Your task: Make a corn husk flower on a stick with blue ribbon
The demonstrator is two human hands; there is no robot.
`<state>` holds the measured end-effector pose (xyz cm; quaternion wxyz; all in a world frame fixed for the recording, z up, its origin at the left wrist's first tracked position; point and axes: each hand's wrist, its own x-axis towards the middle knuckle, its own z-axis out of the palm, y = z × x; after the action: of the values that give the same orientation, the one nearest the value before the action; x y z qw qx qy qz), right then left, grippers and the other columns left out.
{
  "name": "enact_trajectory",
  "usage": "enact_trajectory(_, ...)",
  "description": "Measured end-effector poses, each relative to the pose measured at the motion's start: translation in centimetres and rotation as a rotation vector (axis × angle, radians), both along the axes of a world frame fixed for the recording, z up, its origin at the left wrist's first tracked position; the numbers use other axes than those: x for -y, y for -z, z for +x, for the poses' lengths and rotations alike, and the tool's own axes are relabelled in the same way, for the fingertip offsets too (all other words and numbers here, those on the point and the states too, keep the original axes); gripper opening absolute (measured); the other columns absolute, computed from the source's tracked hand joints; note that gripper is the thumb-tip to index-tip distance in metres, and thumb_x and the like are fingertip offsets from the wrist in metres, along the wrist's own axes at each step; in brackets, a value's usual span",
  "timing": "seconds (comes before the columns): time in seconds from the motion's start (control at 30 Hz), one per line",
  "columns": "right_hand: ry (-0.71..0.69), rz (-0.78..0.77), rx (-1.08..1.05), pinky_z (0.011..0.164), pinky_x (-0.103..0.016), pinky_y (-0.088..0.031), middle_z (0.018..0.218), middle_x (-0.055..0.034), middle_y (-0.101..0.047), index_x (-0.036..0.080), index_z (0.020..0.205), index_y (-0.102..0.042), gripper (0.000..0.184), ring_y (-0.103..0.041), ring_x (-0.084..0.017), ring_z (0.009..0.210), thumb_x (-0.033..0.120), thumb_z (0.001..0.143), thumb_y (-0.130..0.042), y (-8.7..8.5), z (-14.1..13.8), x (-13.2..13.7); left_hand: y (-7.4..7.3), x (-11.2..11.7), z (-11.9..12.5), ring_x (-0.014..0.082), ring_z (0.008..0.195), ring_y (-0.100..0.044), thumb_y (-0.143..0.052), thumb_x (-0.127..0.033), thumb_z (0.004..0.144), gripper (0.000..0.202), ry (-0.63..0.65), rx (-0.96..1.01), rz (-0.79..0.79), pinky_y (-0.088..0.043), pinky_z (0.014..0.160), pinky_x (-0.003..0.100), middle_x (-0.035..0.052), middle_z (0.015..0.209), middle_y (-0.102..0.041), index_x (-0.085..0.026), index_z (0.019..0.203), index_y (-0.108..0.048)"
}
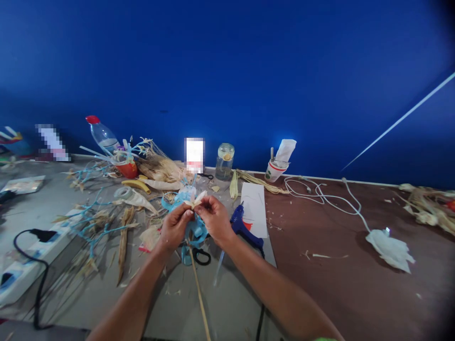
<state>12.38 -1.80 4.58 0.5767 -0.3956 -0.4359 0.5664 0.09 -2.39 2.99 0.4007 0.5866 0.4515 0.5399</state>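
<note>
My left hand (176, 223) and my right hand (215, 219) are both pinching, between thumb and fingers, one small pale petal-like piece (194, 202). This piece is in the middle of the scene, above the table (177, 305), and directly behind and below it is a ruffled blue bundle (198, 233). A thin stick (199, 293) runs from under the bundle toward the near edge; I cannot tell if the two are joined.

The piece looks thin and dry, so I think it may split if my fingers pull in opposite directions or press too strongly. If one hand loosens too early, it may open out or slip down into the blue folds. The bundle could also be crushed, because my hands are so near to it.

Just to the right of my right hand lies the blue glue gun (245, 228), partly over a white paper (258, 203). I cannot see whether it is hot, but a careless wrist could touch it. The scissors (202, 256) lie near, beside the stick, and a sideways movement might catch their handle.
</note>
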Motion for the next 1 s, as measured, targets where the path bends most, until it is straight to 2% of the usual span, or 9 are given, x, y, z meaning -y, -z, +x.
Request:
enact_trajectory(0.17,-0.038,-0.006,-0.017,0.054,-0.022,-0.036,0.058,0.0057,-0.051,0.019,0.065,-0.054,0.014,-0.044,-0.008,0.053,0.026,0.062,-0.066,-0.1,-0.1,0.2,0.4,-0.3,-0.1,0.0120,0.056,-0.045,-0.061,-0.034,0.073,0.025,-0.046,-0.003,0.032,-0.036,0.055,0.023,-0.0016,0.055,-0.051,-0.017,0.056,-0.059)
enact_trajectory(0.33,-0.073,0.025,-0.057,0.055,-0.022,-0.036,0.058,0.0054,-0.051,0.019,0.065,-0.054,0.015,-0.045,-0.009,0.054,0.026,0.062,-0.067,-0.1,-0.2,0.3,0.2,-0.1,0.0,0.0116,0.056,-0.044,-0.059,-0.034,0.075,0.021,-0.043,0.019,0.035,-0.035,0.053,0.023,-0.0014,0.058,-0.053,-0.017,0.065,-0.063)
enact_trajectory(0.53,-0.007,0.026,-0.070,0.057,-0.022,-0.038,0.062,0.0048,-0.052,0.020,0.070,-0.054,0.010,-0.047,-0.009,0.058,0.023,0.065,-0.062,0.9,-0.5,0.3,0.1,-0.2,0.1,0.0116,0.059,-0.047,-0.065,-0.030,0.071,0.014,-0.045,0.060,0.066,-0.038,0.057,0.022,-0.0013,0.062,-0.055,-0.017,0.066,-0.064)
enact_trajectory(0.67,0.039,0.029,-0.066,0.060,-0.023,-0.040,0.065,0.0034,-0.055,0.020,0.071,-0.055,0.010,-0.049,-0.010,0.060,0.023,0.065,-0.062,0.8,-0.7,0.6,0.8,-0.5,0.1,0.0112,0.059,-0.049,-0.070,-0.031,0.067,0.015,-0.048,0.170,-0.006,-0.040,0.058,0.022,-0.0012,0.063,-0.058,-0.016,0.068,-0.064)
enact_trajectory(0.77,0.025,0.041,-0.067,0.059,-0.023,-0.040,0.064,0.0034,-0.054,0.020,0.067,-0.055,0.009,-0.048,-0.010,0.059,0.025,0.065,-0.062,0.5,-0.7,0.9,1.3,-0.7,-0.1,0.0111,0.061,-0.052,-0.072,-0.031,0.065,0.018,-0.014,0.264,-0.065,-0.042,0.060,0.023,-0.0010,0.066,-0.060,-0.016,0.072,-0.064)
enact_trajectory(1.0,0.024,-0.073,-0.055,0.052,-0.022,-0.037,0.057,0.0042,-0.053,0.018,0.069,-0.059,0.009,-0.044,-0.009,0.052,0.026,0.065,-0.062,0.6,-0.7,0.9,1.4,-0.8,0.0,0.0102,0.059,-0.053,-0.074,-0.030,0.063,0.021,0.028,0.321,-0.148,-0.042,0.059,0.022,-0.0019,0.063,-0.060,-0.016,0.071,-0.061)
